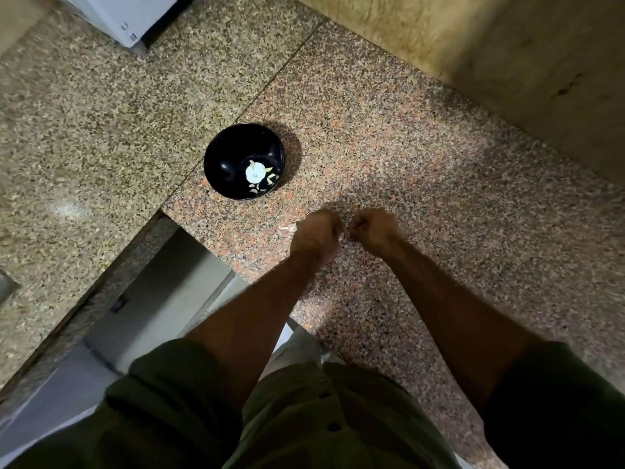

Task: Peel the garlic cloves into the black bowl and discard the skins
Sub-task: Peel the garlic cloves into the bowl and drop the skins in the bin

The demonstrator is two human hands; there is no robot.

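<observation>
Black bowl (244,161) sat on the speckled counter (422,157), far and left of the hands, already holding several pale peeled cloves (256,188) around a white garlic head (254,172), so peeling looked partly done. Left hand (316,231) and right hand (373,228) met, fingers curled, apparently pinching a small whitish clove (345,234); a papery skin piece (288,227) lay just left, not yet discarded.

Granite counter (422,157) bears black bowl (225,164), garlic (289,227).
</observation>
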